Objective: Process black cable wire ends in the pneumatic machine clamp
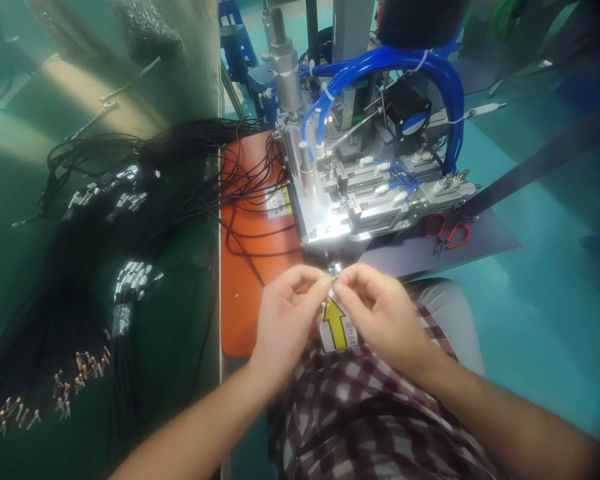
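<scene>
Both hands meet at the front of a metal machine (pixel 325 207), just below its lower edge. My left hand (pixel 290 313) is closed in a pinch, thumb against the fingers. Close beside it, my right hand (pixel 380 310) pinches too, their fingertips nearly touching. What lies between the fingertips is too small to name. A small metallic piece (pixel 335 268) shows right above them. Under the hands is a white label with a yellow arrow (pixel 335 327). Black cables (pixel 245 193) run across the orange plate (pixel 245 307) to the machine's left side.
On the dark green surface at left lie bundles of black cables (pixel 70 267) with metallic connectors (pixel 133 280) and bare wire ends (pixel 87 367). Red-handled cutters (pixel 445 237) rest on the grey board right of the machine. Blue hoses (pixel 395 57) arch over the machine.
</scene>
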Demonstrator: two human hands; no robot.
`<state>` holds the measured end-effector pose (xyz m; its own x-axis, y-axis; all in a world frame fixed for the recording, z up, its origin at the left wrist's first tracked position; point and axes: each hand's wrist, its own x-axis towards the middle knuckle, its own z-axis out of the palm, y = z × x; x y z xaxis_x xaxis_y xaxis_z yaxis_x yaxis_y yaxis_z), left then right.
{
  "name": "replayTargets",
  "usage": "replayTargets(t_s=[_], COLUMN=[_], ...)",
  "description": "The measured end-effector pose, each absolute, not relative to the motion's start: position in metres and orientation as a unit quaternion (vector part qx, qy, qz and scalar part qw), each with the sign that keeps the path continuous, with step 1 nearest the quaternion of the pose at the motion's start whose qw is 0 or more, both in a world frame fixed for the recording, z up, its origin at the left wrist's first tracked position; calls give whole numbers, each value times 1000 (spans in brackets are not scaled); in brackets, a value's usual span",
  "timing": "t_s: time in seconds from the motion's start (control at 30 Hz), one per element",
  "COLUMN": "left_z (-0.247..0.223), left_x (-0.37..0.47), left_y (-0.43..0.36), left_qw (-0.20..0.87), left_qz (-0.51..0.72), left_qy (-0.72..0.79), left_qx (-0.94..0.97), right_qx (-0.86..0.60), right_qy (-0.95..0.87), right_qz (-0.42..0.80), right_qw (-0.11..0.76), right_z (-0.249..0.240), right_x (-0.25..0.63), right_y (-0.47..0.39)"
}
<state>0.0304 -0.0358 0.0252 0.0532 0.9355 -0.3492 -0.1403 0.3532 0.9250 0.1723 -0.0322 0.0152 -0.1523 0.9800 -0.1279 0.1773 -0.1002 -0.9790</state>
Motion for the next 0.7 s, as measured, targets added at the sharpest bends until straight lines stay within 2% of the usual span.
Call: replayTargets(t_s=[0.1, 0.27, 0.7], left_z=[26, 28, 27], left_x=[31, 31, 30], left_y=[-34, -32, -30], left_qw=[630, 635, 641], left_qz=[418, 405, 402], left_qy=[540, 548, 539], left_qx=[369, 364, 371], right_qx=[-534, -541, -509], right_qy=[-563, -501, -485], right_qz=[505, 578, 571], right_qw=[378, 348, 425], right_z=[14, 19, 12], right_x=[175, 183, 175], right_y=[-35, -27, -32])
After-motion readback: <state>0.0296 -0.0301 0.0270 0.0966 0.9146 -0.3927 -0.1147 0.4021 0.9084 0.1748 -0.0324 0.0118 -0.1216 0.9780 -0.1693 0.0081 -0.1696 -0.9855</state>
